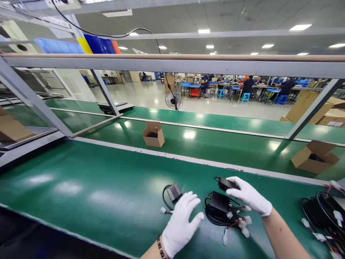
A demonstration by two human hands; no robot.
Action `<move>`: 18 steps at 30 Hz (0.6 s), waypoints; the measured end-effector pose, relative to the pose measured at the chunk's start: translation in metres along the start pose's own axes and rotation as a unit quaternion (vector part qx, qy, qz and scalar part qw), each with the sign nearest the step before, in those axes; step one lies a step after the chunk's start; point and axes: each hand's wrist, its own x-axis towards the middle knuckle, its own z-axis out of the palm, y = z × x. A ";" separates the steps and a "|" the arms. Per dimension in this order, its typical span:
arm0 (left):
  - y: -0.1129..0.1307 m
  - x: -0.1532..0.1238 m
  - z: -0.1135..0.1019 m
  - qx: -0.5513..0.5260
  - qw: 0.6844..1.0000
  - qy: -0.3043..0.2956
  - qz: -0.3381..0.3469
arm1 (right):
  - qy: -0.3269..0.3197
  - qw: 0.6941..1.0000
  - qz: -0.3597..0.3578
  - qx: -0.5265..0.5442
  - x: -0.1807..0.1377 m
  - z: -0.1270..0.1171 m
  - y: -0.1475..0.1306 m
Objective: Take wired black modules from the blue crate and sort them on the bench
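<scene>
My right hand (249,196), in a white glove, grips a black power adapter (225,184) between thumb and fingers, just above the green surface. Under and beside it lies a pile of black power adapters (219,202) with coiled cables and white plug connectors (244,223). My left hand (181,223), also gloved, is open with its fingers apart, palm down. Just beyond its fingertips lies a single power adapter (174,192) with a looped black cable and a white connector; whether the fingers touch it I cannot tell.
Another heap of adapters and cables (323,212) lies at the right edge. On the belt behind stand an open cardboard box (155,138) and a second one (312,160), each with dark items inside. A metal frame (172,65) spans the line; a fan (174,101) stands beyond.
</scene>
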 end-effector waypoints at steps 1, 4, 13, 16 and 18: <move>0.008 0.003 0.008 -0.040 0.999 -0.014 0.000 | -0.018 0.997 0.024 0.078 -0.002 -0.001 0.002; 0.039 0.014 0.028 -0.244 0.962 -0.058 -0.106 | -0.057 0.957 0.080 0.271 -0.007 0.002 0.012; 0.110 0.051 0.049 -0.616 0.706 -0.179 -0.301 | -0.001 0.989 0.007 0.151 -0.021 0.014 0.007; 0.109 0.043 0.056 -0.618 0.694 -0.205 -0.306 | 0.012 1.000 0.008 0.005 -0.022 0.015 -0.004; 0.107 0.033 0.062 -0.610 0.697 -0.229 -0.298 | 0.023 0.996 0.028 -0.081 -0.019 0.021 -0.005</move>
